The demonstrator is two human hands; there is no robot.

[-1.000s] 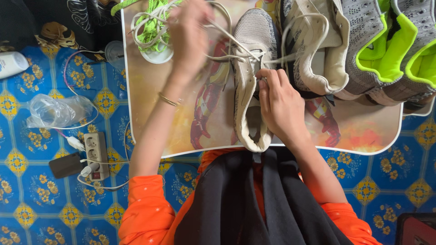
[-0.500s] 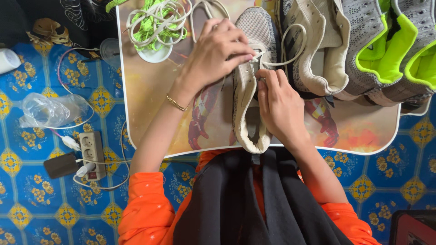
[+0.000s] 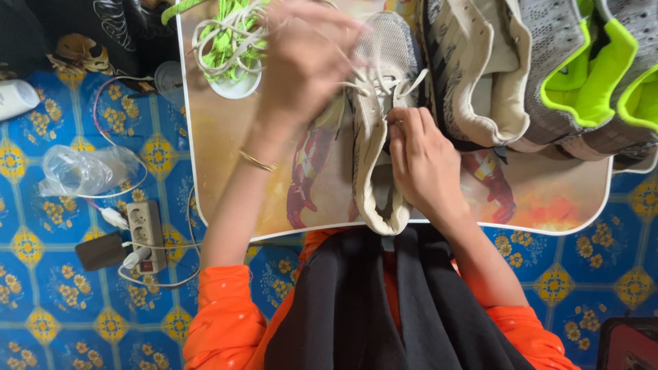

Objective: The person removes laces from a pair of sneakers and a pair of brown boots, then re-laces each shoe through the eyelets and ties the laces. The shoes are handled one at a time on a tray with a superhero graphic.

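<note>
While the right hand (image 3: 423, 159) pins the beige shoe (image 3: 379, 123) on the bench (image 3: 226, 164), the blurred left hand (image 3: 301, 58), closed on its lace (image 3: 356, 88), should pull evenly, I think.

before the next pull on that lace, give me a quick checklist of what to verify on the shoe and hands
1. Right hand pins the beige shoe at its eyelet edge: ok.
2. Left hand grips the lace: cannot tell, the hand is blurred by motion.
3. Lace crosses the upper eyelets without visible knots: ok.
4. Shoe lies flat on the lap table, heel toward the person: ok.
5. Loose pile of green and white laces is apart from the working lace: cannot tell, the left hand hides the gap.
6. Neighbouring shoe crowds the right side: not ok, it touches the beige shoe.
</note>
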